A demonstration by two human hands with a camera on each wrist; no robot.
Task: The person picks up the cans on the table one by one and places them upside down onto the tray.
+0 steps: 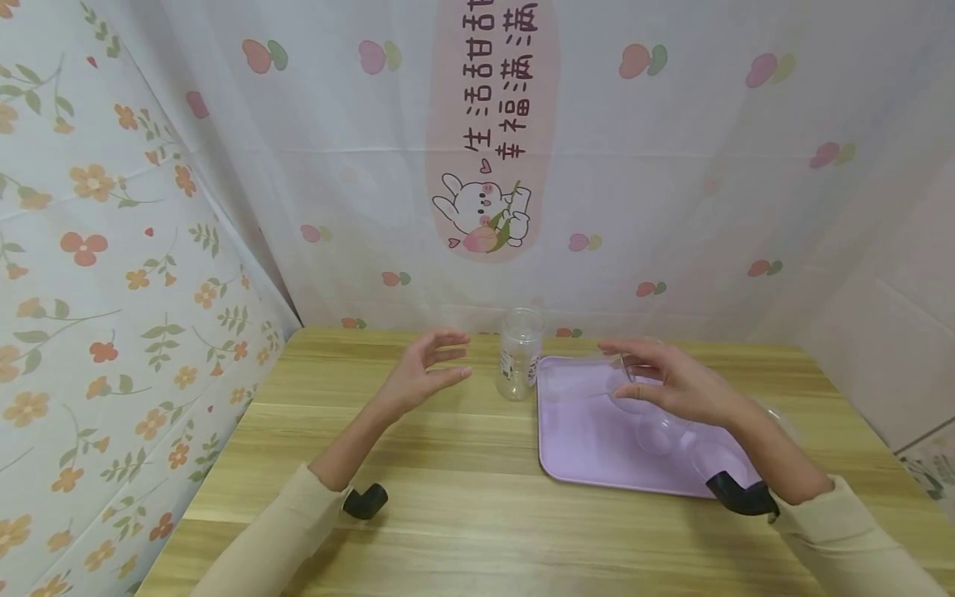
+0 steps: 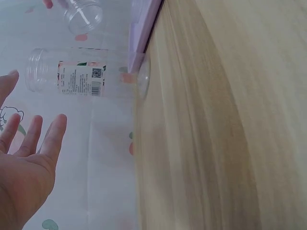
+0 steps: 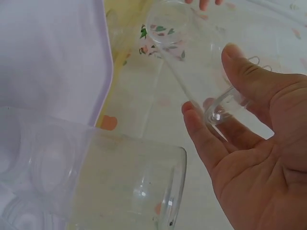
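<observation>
My right hand [image 1: 675, 381] holds a clear, see-through jar [image 1: 578, 383] by its base end, tipped on its side above the tray. In the right wrist view, thumb and fingers curl round the rounded base of that jar [image 3: 196, 67], and its far end points away from the palm. A second clear jar [image 1: 520, 356], with a printed label [image 2: 81, 78], stands upright on the table by the tray's left edge. My left hand [image 1: 425, 377] is to the left of this labelled jar, raised, its fingers spread and apart from it, with nothing in them.
A light purple tray [image 1: 589, 464] lies on the wooden table [image 1: 462, 514], right of centre. Several clear containers [image 1: 656, 433] are on it, partly behind my right forearm; one [image 3: 139, 177] shows large in the right wrist view. Patterned curtains [image 1: 358, 191] hang behind the table and at left.
</observation>
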